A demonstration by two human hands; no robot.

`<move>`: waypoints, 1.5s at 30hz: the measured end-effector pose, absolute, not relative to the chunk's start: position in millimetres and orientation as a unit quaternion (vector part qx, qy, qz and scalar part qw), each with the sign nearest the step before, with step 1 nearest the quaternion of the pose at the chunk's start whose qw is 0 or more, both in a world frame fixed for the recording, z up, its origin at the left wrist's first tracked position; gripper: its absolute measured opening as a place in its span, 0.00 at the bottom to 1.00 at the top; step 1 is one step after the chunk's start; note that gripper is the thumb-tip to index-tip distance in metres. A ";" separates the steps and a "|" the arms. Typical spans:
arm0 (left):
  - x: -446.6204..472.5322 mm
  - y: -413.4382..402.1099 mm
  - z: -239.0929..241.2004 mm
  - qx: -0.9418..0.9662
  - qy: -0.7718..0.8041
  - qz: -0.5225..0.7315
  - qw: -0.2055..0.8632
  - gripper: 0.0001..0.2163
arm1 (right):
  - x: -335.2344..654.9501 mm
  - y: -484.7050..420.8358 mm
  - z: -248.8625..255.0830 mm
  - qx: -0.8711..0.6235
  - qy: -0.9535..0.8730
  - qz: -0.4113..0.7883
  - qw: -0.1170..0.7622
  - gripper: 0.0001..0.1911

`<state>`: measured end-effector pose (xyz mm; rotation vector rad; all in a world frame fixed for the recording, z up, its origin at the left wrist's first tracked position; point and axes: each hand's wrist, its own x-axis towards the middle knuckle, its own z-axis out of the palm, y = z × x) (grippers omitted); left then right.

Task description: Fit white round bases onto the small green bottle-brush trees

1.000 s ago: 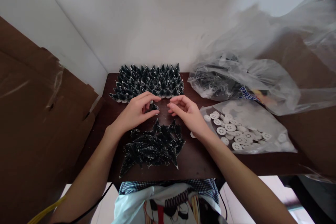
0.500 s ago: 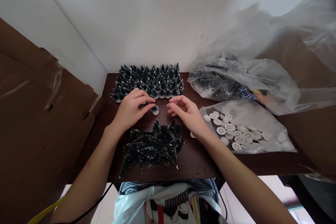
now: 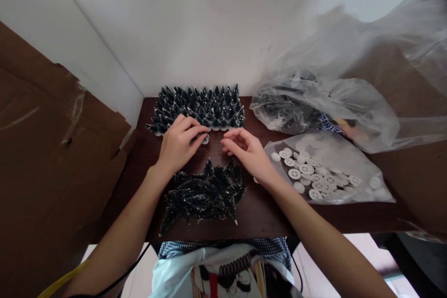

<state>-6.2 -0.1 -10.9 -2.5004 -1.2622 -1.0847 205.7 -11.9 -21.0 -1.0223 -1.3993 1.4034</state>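
Pinching a miniature frosted tree [image 3: 205, 138] between thumb and fingertips, the left hand [image 3: 179, 145] holds it upright, white base down on the dark table [image 3: 258, 209], trunk axis vertical. Just beyond the grip, almost touching, stands the block of standing trees [image 3: 199, 108]; the held tree sits at its near edge. The right hand [image 3: 246, 151] hovers just right of the grip, fingers loosely curled, gripping nothing. Behind the grip, toward the person, lies the heap of loose trees [image 3: 202, 193], lying flat. Further right, past the right hand: bag of white bases [image 3: 321, 172]. The left hand is plainly nearer the block.
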 end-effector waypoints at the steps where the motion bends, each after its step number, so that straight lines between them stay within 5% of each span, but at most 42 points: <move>1: -6.1 0.2 -11.6 -0.829 -0.420 -0.361 0.071 0.06 | 205.5 -12.0 -21.4 -0.412 -0.566 0.564 0.439 0.10; 27: -8.9 0.3 -6.9 -0.783 -0.472 -0.404 0.017 0.09 | 205.4 -12.6 -22.5 -0.421 -0.609 0.521 0.426 0.08; 36: -19.2 -6.7 6.7 -0.811 -0.559 -0.121 -0.124 0.23 | 207.4 -14.5 -18.9 -0.428 -0.631 0.495 0.416 0.07; 45: -18.0 -5.8 4.2 -0.827 -0.541 -0.078 -0.131 0.16 | 207.2 -15.4 -15.9 -0.429 -0.656 0.474 0.402 0.05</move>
